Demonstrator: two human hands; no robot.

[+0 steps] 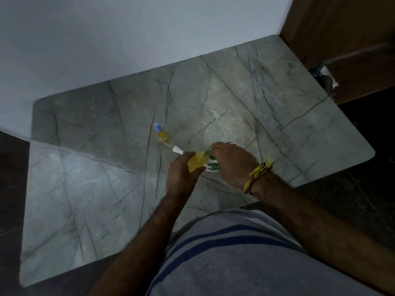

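My left hand [181,174] grips a small bottle of yellow liquid [197,162], tilted with its white nozzle [177,150] pointing up and left. My right hand [232,162] holds a white container with a green label [212,166], right beside that bottle; its fingers curl over the green top. A second small yellow bottle with a blue cap [160,133] stands upright on the grey marble table [106,189], apart from both hands, to the upper left.
A white wall [128,39] borders the table at the back. A brown wooden panel [342,39] rises at the right, with a socket or fitting [324,76] low on it. Dark floor lies around the table. My striped grey shirt [245,253] fills the bottom.
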